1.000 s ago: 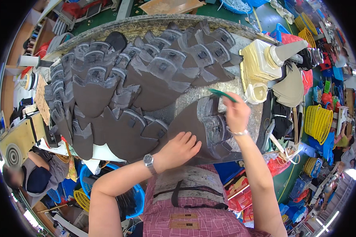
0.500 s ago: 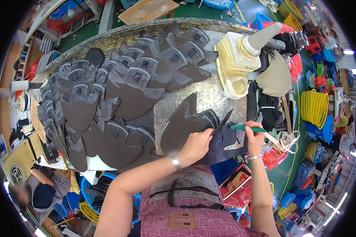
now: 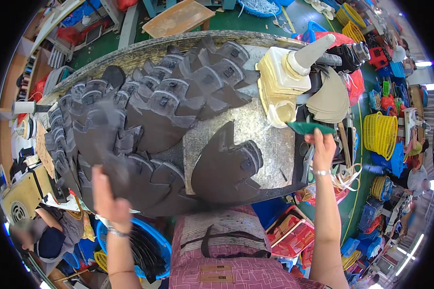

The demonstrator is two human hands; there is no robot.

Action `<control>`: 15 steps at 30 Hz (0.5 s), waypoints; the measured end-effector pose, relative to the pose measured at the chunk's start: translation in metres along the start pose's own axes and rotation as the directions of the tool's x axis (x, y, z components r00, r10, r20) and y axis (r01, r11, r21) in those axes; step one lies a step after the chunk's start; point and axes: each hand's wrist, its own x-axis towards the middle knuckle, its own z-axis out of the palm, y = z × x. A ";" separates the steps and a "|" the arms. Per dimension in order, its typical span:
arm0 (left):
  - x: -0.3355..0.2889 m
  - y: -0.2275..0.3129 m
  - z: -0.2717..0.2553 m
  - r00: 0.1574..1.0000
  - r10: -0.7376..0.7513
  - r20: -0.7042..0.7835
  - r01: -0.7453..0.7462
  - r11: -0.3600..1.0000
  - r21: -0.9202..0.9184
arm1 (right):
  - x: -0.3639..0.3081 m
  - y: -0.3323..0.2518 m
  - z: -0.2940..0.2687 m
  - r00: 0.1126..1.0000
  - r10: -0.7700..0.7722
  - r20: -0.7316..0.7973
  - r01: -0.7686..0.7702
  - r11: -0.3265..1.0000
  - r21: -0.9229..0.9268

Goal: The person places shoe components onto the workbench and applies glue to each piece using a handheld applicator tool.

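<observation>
The dark cut piece [image 3: 219, 168] at centre looks matt and smooth, its curved band greyer and scuffed. Beneath it, the board [image 3: 276, 156] is rough and blotched with a patchy sheen. The green tool [image 3: 311, 128] seems to be smooth plastic. At upper right, the cream container [image 3: 288, 72] looks like crusted plastic; the yellow basket [image 3: 381, 135] is slatted plastic. Patterned cloth forms the apron [image 3: 217, 262] below. The counter [image 3: 130, 52] has a rough, worn rim.
</observation>
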 end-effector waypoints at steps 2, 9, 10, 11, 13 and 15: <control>-0.007 -0.065 -0.028 0.995 0.027 0.097 -0.068 0.890 0.451 | 0.015 -0.007 0.029 0.988 -0.150 0.039 0.154 0.975 -0.161; -0.031 -0.005 0.053 0.835 0.229 0.500 -0.249 0.968 -0.028 | 0.046 0.028 0.018 0.998 0.052 -0.018 -0.050 0.994 0.097; -0.034 0.021 0.067 0.691 0.331 0.643 -0.215 0.943 -0.254 | 0.039 0.034 0.018 0.986 0.145 0.078 -0.159 0.961 0.226; -0.046 0.042 0.081 0.708 0.521 0.477 -0.308 0.836 -0.455 | 0.031 0.038 0.020 0.957 0.222 0.188 -0.275 0.900 0.337; -0.068 0.071 0.100 0.568 0.611 0.551 -0.349 0.785 -0.511 | -0.011 0.013 0.045 0.845 0.298 0.444 -0.454 0.839 0.300; -0.070 0.077 0.104 0.547 0.585 0.599 -0.364 0.811 -0.459 | -0.048 0.004 0.072 0.712 0.067 0.699 -0.135 0.990 0.042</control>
